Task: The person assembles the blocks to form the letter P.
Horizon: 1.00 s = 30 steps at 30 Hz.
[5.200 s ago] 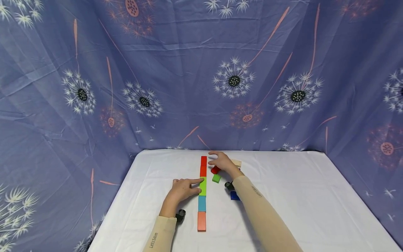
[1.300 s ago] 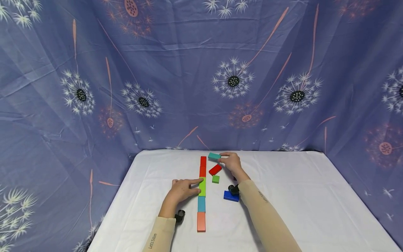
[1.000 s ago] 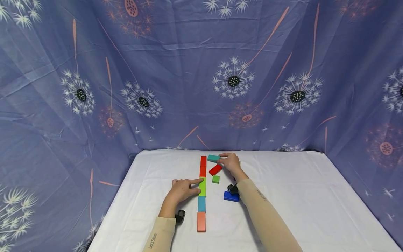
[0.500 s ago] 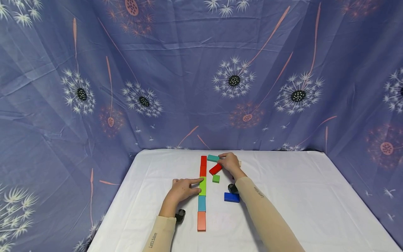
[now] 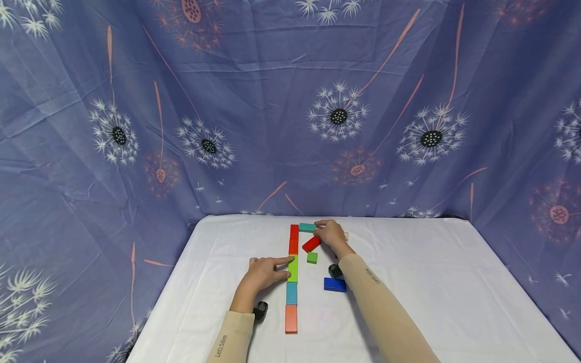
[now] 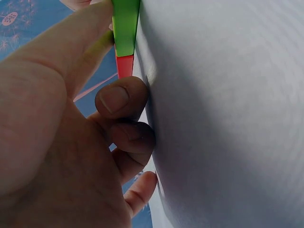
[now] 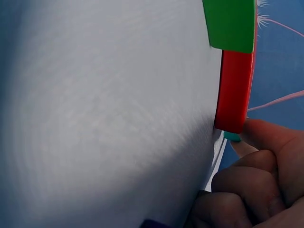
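My left hand (image 5: 263,274) rests beside a line of blocks, its index finger and thumb stretched out to touch the lime green block (image 5: 293,268). In the left wrist view its other fingers curl near the cloth. At the far end of the line, my right hand (image 5: 331,233) pinches the right end of a teal block (image 5: 307,227). That block lies crosswise against the right side of the far red block (image 5: 294,231). The line continues with another red block (image 5: 293,246), a blue block (image 5: 292,293) and an orange block (image 5: 291,319). The right wrist view hides most of the teal block.
Inside the corner lie a loose red block (image 5: 311,244) and a small green block (image 5: 312,258). A dark blue block (image 5: 334,284) sits by the right forearm. A pale block (image 5: 346,236) is partly behind the right hand. The cloth-covered table (image 5: 408,282) meets a patterned curtain (image 5: 290,126).
My right hand, holding nothing visible 5.2 s ago, has brought the teal block in and shifted it slightly left and nearer, squaring it against the far red block. The left hand has stayed put.
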Each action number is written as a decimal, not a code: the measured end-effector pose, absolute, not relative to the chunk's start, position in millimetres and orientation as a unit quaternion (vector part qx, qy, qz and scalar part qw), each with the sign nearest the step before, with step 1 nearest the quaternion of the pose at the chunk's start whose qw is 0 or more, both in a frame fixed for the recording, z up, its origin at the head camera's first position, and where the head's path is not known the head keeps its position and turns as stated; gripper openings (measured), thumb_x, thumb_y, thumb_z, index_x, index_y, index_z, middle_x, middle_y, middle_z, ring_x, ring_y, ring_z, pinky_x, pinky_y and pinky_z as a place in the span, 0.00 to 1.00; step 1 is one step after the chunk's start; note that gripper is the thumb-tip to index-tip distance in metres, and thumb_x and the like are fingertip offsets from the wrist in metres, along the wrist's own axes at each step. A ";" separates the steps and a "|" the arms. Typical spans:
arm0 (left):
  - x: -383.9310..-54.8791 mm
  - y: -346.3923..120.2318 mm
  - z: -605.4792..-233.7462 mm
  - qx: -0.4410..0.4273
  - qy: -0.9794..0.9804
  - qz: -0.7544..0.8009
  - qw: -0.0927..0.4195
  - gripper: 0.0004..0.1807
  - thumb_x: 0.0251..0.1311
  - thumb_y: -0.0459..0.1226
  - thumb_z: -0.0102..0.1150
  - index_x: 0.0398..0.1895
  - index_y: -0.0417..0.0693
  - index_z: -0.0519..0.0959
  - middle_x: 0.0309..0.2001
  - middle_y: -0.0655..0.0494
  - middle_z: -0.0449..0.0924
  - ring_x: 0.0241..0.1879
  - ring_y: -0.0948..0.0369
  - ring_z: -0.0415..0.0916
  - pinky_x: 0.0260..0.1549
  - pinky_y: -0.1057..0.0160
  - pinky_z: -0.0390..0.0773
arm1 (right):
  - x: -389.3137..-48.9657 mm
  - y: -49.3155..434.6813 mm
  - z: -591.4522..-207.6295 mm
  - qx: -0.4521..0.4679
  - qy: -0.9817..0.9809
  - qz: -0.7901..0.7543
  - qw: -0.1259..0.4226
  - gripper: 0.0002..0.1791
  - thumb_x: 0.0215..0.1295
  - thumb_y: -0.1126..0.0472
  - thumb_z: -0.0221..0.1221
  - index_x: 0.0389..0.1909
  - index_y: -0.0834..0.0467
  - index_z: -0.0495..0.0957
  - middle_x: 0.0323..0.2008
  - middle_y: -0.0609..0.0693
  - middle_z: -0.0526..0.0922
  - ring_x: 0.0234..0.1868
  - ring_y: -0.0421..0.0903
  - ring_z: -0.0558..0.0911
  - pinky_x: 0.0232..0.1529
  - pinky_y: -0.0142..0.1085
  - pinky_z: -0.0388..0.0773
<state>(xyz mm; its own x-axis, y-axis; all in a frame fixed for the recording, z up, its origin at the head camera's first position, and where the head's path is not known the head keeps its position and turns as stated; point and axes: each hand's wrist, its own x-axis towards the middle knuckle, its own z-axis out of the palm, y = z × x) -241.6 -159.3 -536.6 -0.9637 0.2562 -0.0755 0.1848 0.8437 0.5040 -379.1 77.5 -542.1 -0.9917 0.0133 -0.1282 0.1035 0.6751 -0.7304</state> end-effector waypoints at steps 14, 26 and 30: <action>-241.9 -155.2 -539.6 0.119 0.957 0.252 0.075 0.29 0.65 0.54 0.70 0.70 0.74 0.80 0.26 0.62 0.81 0.34 0.64 0.77 0.53 0.48 0.61 | -377.0 88.7 -543.9 0.022 0.896 -0.441 0.049 0.26 0.71 0.55 0.65 0.70 0.50 0.81 0.74 0.59 0.76 0.73 0.61 0.75 0.68 0.55 0.76; -241.0 -157.4 -533.0 0.113 0.958 0.254 0.075 0.29 0.65 0.53 0.70 0.70 0.73 0.80 0.23 0.63 0.77 0.35 0.62 0.77 0.51 0.51 0.60 | -362.3 138.3 -527.8 0.037 0.855 -0.517 0.013 0.29 0.73 0.51 0.65 0.73 0.50 0.78 0.80 0.64 0.65 0.81 0.65 0.62 0.77 0.59 0.65; -240.2 -158.2 -533.5 0.113 0.958 0.253 0.075 0.29 0.65 0.53 0.70 0.70 0.72 0.80 0.22 0.63 0.77 0.37 0.61 0.79 0.50 0.51 0.59 | -356.4 154.1 -531.0 0.045 0.853 -0.520 0.007 0.29 0.72 0.51 0.66 0.72 0.51 0.78 0.79 0.62 0.68 0.83 0.65 0.60 0.80 0.59 0.60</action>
<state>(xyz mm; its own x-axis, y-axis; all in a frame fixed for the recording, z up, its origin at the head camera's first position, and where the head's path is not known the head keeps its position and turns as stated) -240.2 -158.2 -533.5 -0.9634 0.2535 -0.0869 0.1776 0.8469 0.5012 -356.4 154.1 -531.0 -0.9958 0.0701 -0.0589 0.0844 0.4541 -0.8870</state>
